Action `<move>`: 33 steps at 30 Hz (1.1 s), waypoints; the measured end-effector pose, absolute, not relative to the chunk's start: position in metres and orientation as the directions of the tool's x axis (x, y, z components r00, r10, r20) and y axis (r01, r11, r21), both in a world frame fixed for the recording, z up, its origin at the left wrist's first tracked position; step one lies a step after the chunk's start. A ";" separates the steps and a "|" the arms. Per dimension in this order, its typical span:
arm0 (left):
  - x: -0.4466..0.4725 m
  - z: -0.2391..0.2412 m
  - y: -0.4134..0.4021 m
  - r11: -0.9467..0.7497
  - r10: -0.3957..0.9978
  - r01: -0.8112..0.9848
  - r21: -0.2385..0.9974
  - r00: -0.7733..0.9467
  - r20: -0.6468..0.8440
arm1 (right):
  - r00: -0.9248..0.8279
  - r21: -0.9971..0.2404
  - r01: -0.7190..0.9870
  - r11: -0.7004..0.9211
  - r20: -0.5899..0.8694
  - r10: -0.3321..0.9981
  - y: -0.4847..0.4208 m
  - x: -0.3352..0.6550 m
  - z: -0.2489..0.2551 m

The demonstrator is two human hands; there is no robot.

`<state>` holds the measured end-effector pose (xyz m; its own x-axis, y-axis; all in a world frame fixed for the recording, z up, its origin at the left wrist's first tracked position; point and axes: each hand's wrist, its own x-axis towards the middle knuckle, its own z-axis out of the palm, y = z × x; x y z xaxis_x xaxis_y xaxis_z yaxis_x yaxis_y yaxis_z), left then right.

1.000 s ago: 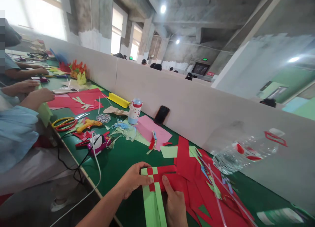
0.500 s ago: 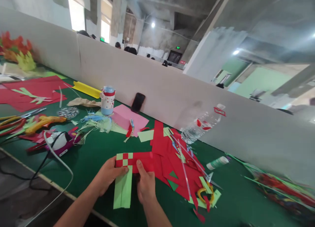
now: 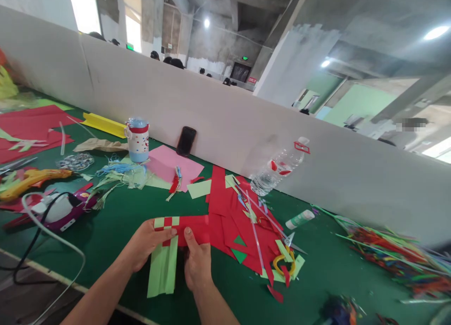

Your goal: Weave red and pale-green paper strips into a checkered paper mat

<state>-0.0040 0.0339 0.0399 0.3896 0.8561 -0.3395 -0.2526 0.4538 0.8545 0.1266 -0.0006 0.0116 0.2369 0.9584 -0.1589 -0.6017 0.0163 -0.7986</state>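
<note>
A woven piece of red and light-green paper strips (image 3: 176, 231) lies near the front edge of the green table (image 3: 116, 221). My left hand (image 3: 146, 243) pinches its left side, thumb on the checkered corner. My right hand (image 3: 195, 261) grips it from below, thumb pressed on the red strips. Loose green strip ends (image 3: 162, 271) hang toward me between the two hands. A pile of red paper sheets and scraps (image 3: 239, 221) spreads to the right of the weave.
A plastic water bottle (image 3: 278, 167), a phone (image 3: 186, 141) and a small cup (image 3: 137, 139) stand by the white divider (image 3: 218, 123). Yellow-handled scissors (image 3: 283, 261), a glue stick (image 3: 299, 219), a glue gun (image 3: 31, 179) and a cabled device (image 3: 59, 207) lie around. Coloured strips (image 3: 394, 254) heap right.
The view has swung to the right, so the neighbouring person at the left is out of sight. Both hands keep their hold on the woven strips, shifted slightly left in the picture.
</note>
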 end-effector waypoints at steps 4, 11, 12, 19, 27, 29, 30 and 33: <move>-0.008 0.040 0.037 0.466 0.853 -0.192 0.863 0.357 -0.381 | 0.270 -0.806 -0.591 -0.033 -0.236 0.934 0.002 0.142 0.010; -0.028 0.044 0.048 0.473 0.834 -0.082 0.877 0.364 -0.415 | 0.296 -0.866 -0.499 -0.021 -0.194 0.935 0.013 0.187 0.020; -0.029 0.045 0.049 0.468 0.833 -0.073 0.881 0.369 -0.412 | 0.292 -0.880 -0.475 -0.021 -0.181 0.939 0.015 0.193 0.023; -0.026 0.047 0.049 0.430 0.817 -0.014 0.903 0.431 -0.383 | 0.203 -0.942 -0.332 -0.044 -0.117 0.972 0.023 0.207 0.026; -0.031 0.045 0.058 0.364 0.772 0.095 0.927 0.526 -0.357 | -0.117 -0.966 -0.151 -0.208 -0.191 0.975 0.016 0.205 0.035; -0.030 0.045 0.059 0.348 0.754 0.114 0.931 0.556 -0.350 | -0.214 -0.969 -0.065 -0.240 -0.221 0.952 0.015 0.203 0.046; -0.028 0.045 0.059 0.340 0.748 0.122 0.933 0.566 -0.346 | -0.254 -0.968 -0.021 -0.250 -0.236 0.938 0.016 0.202 0.051; -0.022 0.043 0.059 0.317 0.738 0.139 0.938 0.585 -0.336 | -0.323 -0.964 0.096 -0.246 -0.264 0.909 0.018 0.197 0.059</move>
<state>-0.0224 0.0592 0.0435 0.5851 0.7382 -0.3358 0.1391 0.3166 0.9383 0.1965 0.0183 0.0589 -0.3227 0.9088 -0.2644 0.0962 -0.2464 -0.9644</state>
